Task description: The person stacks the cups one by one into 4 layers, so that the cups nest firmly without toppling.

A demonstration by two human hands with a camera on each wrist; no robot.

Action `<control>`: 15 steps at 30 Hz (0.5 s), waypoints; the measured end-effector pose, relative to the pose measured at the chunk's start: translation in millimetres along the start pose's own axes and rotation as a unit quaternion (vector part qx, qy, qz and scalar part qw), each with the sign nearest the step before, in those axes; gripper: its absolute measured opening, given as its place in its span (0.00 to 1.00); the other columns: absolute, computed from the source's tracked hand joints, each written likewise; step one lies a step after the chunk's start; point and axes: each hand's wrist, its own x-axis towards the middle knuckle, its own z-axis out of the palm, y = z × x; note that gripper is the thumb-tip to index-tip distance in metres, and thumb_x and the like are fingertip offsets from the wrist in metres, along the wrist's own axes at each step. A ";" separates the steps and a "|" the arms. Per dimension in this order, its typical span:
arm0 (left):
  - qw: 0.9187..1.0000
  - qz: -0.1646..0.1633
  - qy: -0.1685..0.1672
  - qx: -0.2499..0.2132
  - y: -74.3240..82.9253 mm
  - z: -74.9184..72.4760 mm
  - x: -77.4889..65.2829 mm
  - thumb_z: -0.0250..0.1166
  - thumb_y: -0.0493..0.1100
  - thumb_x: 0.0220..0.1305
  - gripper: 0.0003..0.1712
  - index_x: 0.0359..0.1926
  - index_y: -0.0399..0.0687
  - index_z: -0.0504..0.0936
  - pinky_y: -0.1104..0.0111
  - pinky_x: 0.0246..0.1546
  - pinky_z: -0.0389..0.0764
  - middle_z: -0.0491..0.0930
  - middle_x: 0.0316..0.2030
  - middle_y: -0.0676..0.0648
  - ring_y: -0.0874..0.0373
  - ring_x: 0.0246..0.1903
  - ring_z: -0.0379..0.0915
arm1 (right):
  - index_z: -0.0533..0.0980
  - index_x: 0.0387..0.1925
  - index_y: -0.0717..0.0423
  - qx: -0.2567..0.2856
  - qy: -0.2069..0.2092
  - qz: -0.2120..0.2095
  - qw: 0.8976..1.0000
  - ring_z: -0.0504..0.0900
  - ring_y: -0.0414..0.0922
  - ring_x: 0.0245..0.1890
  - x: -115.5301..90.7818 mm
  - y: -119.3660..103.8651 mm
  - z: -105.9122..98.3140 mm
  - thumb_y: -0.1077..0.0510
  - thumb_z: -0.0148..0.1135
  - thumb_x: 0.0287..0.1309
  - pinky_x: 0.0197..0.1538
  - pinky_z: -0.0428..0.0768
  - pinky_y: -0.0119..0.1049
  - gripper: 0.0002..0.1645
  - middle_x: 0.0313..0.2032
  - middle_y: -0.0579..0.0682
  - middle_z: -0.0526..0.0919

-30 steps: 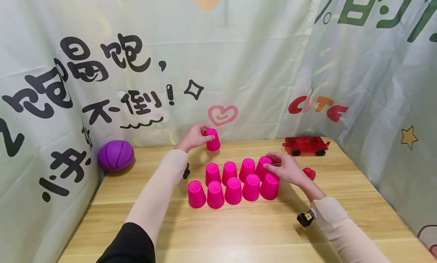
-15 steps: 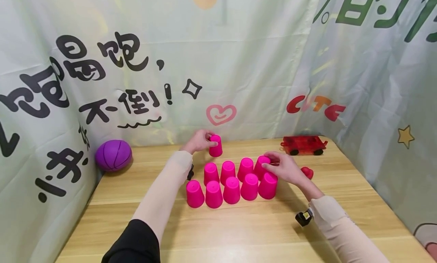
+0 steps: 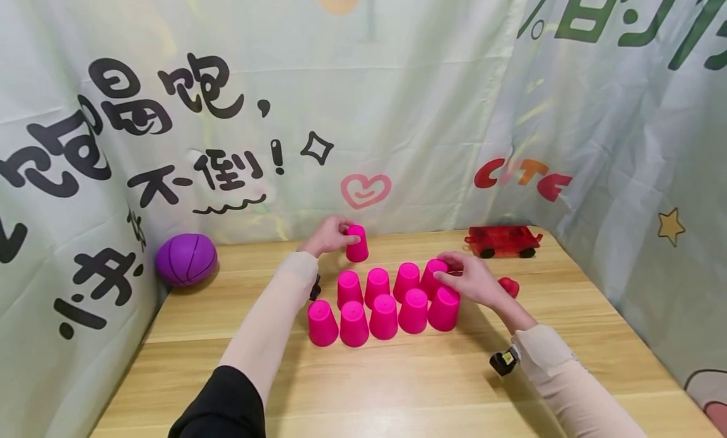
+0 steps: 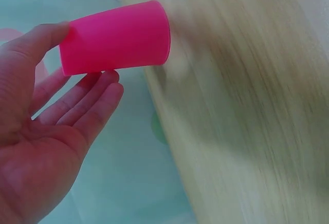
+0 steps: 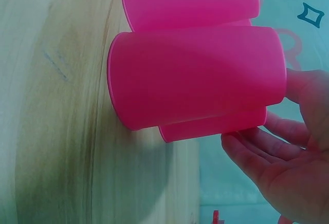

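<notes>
My left hand (image 3: 329,235) pinches an upside-down pink cup (image 3: 356,243) near its closed end, by the table's far edge. In the left wrist view the thumb presses one side of that cup (image 4: 115,39), the fingers lie along the other; whether its rim touches the table I cannot tell. My right hand (image 3: 471,279) grips the top of the rightmost cup (image 3: 433,278) in the back row. In the right wrist view a front-row cup (image 5: 198,77) partly hides this gripped cup (image 5: 216,124). Several inverted pink cups (image 3: 384,317) stand in two close rows.
A purple toy basketball (image 3: 186,260) sits at the table's back left. The back right corner holds a translucent red toy car (image 3: 503,242), with a small red object (image 3: 509,287) nearer, beside my right hand. Printed fabric (image 3: 420,122) hangs right behind the wooden table (image 3: 397,387).
Over the first half second my left hand brought its cup lower and slightly right; since then it has hardly moved. The right hand stays on its cup. The head view has shifted slightly.
</notes>
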 end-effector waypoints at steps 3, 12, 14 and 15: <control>1.000 -0.002 -0.002 -0.001 -1.3 -0.9 -2.9 0.71 0.45 0.70 0.29 0.67 0.37 0.78 0.57 0.55 0.86 0.85 0.56 0.35 0.44 0.53 0.82 | 0.75 0.66 0.68 -0.005 -0.006 0.007 1.000 0.86 0.60 0.55 -0.3 -1.3 0.3 0.55 0.71 0.67 0.59 0.86 0.55 0.32 0.57 0.65 0.85; 1.000 0.025 -0.005 0.016 2.8 -15.5 -14.2 0.71 0.49 0.68 0.44 0.78 0.37 0.64 0.51 0.61 0.84 0.82 0.59 0.30 0.39 0.60 0.80 | 0.75 0.66 0.70 -0.014 -0.025 -0.005 1.000 0.86 0.61 0.55 5.2 -1.7 -4.4 0.54 0.70 0.67 0.59 0.86 0.55 0.33 0.57 0.67 0.85; 0.999 0.035 0.002 0.008 3.3 -19.3 -18.9 0.71 0.49 0.69 0.44 0.78 0.38 0.64 0.50 0.61 0.84 0.81 0.60 0.30 0.39 0.61 0.80 | 0.75 0.66 0.71 -0.017 -0.032 -0.002 0.999 0.86 0.60 0.54 6.7 -1.3 -6.3 0.54 0.70 0.66 0.58 0.86 0.55 0.34 0.56 0.66 0.86; 0.999 0.040 0.008 0.002 2.9 -21.0 -21.7 0.71 0.49 0.69 0.44 0.78 0.38 0.64 0.50 0.61 0.84 0.81 0.60 0.30 0.39 0.61 0.80 | 0.75 0.65 0.71 -0.020 -0.036 -0.002 0.999 0.87 0.59 0.53 7.3 -1.3 -7.1 0.54 0.71 0.66 0.58 0.87 0.55 0.34 0.55 0.66 0.86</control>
